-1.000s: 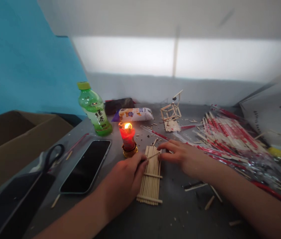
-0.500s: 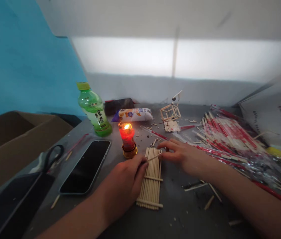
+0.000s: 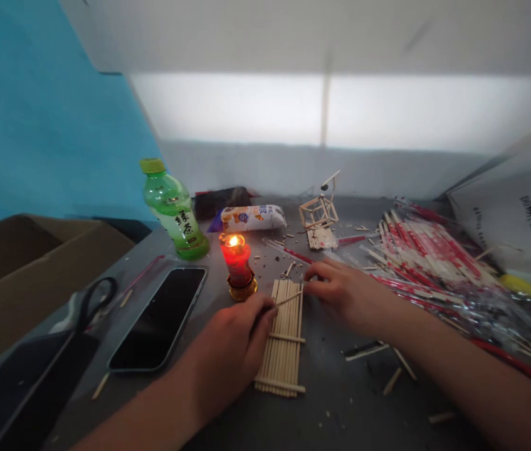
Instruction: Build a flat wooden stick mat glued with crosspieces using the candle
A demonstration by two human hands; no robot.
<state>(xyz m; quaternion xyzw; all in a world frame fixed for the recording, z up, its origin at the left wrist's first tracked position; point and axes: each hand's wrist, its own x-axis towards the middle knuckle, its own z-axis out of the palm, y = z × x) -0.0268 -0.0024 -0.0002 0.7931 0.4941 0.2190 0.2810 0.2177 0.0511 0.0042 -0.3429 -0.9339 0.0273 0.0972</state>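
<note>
The left hand (image 3: 232, 341) pinches a thin stick (image 3: 288, 299) slanting across the stick panel (image 3: 281, 364); the right hand (image 3: 352, 294) has bent fingers by its far right corner, their grip unclear. The panel lies well in from the desk's (image 3: 324, 363) left and far edges, probably light, stiff, fragile at the joints: hold both long sides beside a crosspiece (image 3: 288, 338)

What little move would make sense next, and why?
Probably a slight turn of the left hand to straighten its pinched stick: it slants over the far end of the row of sticks, while the two cross sticks lie nearly straight across.
</note>
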